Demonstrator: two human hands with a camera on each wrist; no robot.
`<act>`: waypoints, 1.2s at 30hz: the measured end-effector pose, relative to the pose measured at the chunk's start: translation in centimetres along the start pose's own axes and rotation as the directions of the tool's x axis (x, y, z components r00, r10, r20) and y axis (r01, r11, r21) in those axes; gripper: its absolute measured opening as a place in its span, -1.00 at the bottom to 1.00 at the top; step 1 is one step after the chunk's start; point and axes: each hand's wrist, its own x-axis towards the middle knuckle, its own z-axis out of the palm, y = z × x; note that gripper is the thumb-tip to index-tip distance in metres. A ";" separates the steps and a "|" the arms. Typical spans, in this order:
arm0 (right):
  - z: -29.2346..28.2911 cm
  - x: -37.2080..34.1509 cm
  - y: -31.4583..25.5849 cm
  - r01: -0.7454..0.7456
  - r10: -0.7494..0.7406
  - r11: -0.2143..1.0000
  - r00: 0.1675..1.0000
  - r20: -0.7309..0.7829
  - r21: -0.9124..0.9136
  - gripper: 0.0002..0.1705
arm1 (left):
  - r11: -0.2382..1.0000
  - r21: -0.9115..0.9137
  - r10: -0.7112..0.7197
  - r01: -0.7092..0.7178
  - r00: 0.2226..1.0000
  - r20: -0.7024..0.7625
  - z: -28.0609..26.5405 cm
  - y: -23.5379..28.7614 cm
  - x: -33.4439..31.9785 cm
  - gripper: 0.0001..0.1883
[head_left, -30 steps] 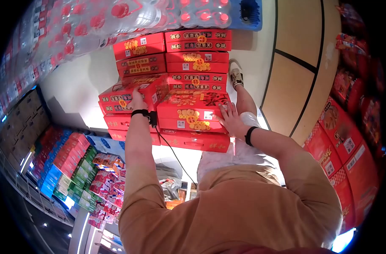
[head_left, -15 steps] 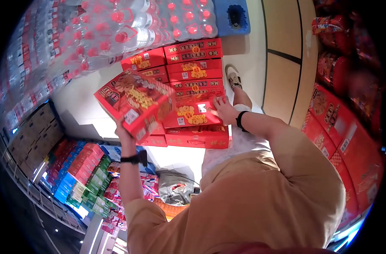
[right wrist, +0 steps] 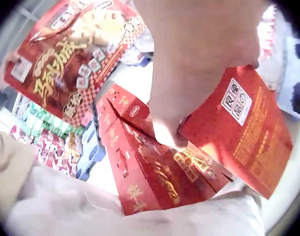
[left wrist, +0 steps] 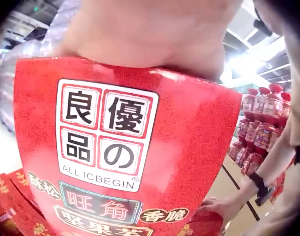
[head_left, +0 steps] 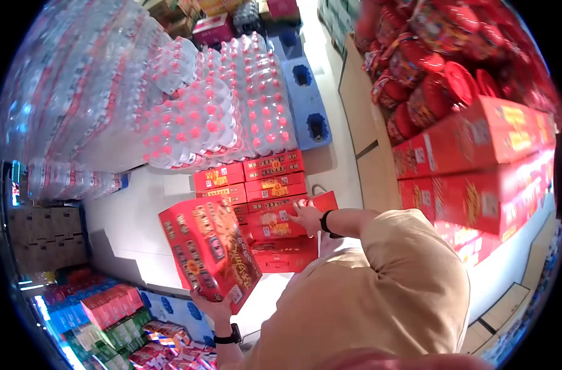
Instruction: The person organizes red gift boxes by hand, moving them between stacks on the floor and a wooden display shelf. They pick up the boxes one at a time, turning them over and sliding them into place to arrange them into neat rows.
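Observation:
My left hand point(head_left: 213, 305) grips a red snack gift box point(head_left: 210, 246) by its lower edge, holding it tilted left of the stack. In the left wrist view, that hand point(left wrist: 150, 29) covers the top edge of the box point(left wrist: 189, 132), which bears white and black lettering. My right hand point(head_left: 305, 219) holds a second red box point(head_left: 272, 225) at the stack's near side. The right wrist view shows the thumb and fingers of this hand point(right wrist: 204, 64) around the edge of the second box point(right wrist: 248, 142), tilted above the boxes below. More stacked red boxes point(head_left: 285, 259) lie beneath.
Shrink-wrapped bottles point(head_left: 195, 123) stand beyond the stack, with a blue pallet point(head_left: 305, 105) beside them. Red boxes point(head_left: 453, 197) and red packaged goods point(head_left: 423, 80) fill the right side. Colourful cartons point(head_left: 108, 308) stand at lower left.
My left hand has lifted its box off the stack and moved it left and toward my body. My right hand went from resting on the second box to gripping and tilting it. The head view has shifted.

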 end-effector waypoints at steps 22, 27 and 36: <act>-5.6 -48.6 -26.6 -0.553 0.791 0.602 0.510 -0.338 0.575 0.24 | 0.661 0.197 0.714 -0.724 0.688 0.132 -20.0 0.7 -23.4 0.01; 2.1 -63.2 -29.3 -0.444 0.776 0.626 0.429 -0.461 0.641 0.15 | 0.538 0.158 0.796 -0.828 0.561 0.228 -21.3 6.6 -24.3 0.14; 15.7 -88.4 -36.8 -0.473 0.726 0.684 0.369 -0.581 0.555 0.07 | 0.265 -0.084 0.934 -0.961 0.234 0.271 -14.4 31.3 -34.9 0.12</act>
